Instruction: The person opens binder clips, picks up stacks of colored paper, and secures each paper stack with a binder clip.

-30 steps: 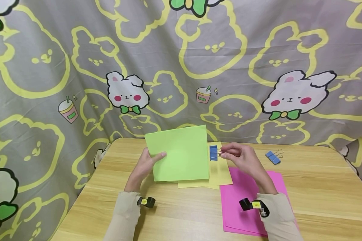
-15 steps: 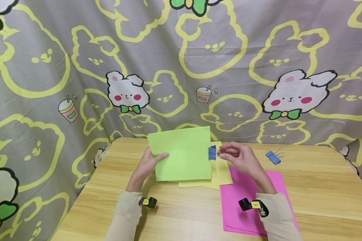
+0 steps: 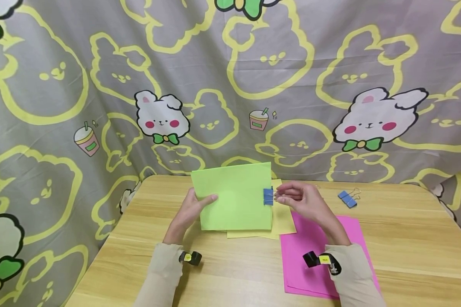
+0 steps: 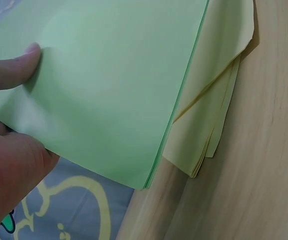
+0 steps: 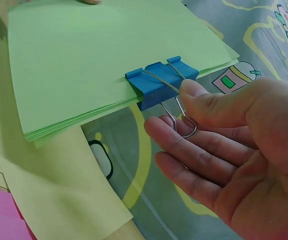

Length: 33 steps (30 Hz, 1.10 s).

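Note:
A stack of light green paper [image 3: 234, 196] is held up at a tilt over the table. My left hand [image 3: 184, 213] grips its left edge, thumb on the front face and the other fingers hidden behind. On the opposite edge sits a blue binder clip [image 5: 158, 82], its jaws around the sheets in the right wrist view. My right hand [image 3: 307, 202] holds that clip by its wire handles, the thumb at the upper one and fingers by the lower one. Several sheet edges show along the stack's side in the left wrist view.
Yellow paper [image 3: 284, 219] lies on the wooden table [image 3: 230, 268], partly behind the green stack. Pink paper [image 3: 299, 260] lies under the right forearm. A second blue binder clip [image 3: 347, 199] rests at the back right. A patterned curtain [image 3: 215, 64] hangs behind the table.
The left hand has moved the green stack slightly right, and its edge has entered the binder clip. The right hand has shifted a little left; its clip's handles now stand apart.

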Motion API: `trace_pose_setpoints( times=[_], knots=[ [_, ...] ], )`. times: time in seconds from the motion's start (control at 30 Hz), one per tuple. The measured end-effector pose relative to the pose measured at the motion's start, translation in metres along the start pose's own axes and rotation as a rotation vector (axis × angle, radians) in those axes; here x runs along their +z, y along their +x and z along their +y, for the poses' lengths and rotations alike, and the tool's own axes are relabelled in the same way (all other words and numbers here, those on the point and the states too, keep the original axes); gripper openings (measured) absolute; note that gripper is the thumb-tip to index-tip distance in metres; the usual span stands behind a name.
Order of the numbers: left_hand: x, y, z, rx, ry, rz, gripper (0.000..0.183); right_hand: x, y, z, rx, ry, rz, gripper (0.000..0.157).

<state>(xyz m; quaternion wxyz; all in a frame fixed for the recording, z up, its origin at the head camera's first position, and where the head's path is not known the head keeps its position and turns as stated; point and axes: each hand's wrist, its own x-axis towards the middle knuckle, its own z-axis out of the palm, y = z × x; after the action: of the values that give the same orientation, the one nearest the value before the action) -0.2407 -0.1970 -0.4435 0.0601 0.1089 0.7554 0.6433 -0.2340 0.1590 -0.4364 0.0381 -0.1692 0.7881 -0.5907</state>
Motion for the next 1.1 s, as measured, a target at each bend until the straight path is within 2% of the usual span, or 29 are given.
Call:
trace_pose_setpoints(
  times=[0.37,0.77,0.97,1.1],
  knots=[
    [0.002,0.0,-0.003,0.0,-0.006,0.004,0.036,0.001,0.0,0.001,0.0,-0.038,-0.031,0.039],
    [0.0,-0.001,-0.005,-0.008,-0.01,-0.016,0.037,0.0,-0.002,0.004,0.0,0.035,-0.09,0.046],
    [-0.005,0.0,-0.006,-0.011,-0.025,-0.033,0.039,-0.001,-0.004,-0.001,-0.004,0.045,-0.077,0.047],
    [-0.015,-0.001,-0.003,0.025,-0.085,-0.042,0.035,0.002,-0.004,-0.011,-0.026,0.051,-0.059,0.045]
  ],
)
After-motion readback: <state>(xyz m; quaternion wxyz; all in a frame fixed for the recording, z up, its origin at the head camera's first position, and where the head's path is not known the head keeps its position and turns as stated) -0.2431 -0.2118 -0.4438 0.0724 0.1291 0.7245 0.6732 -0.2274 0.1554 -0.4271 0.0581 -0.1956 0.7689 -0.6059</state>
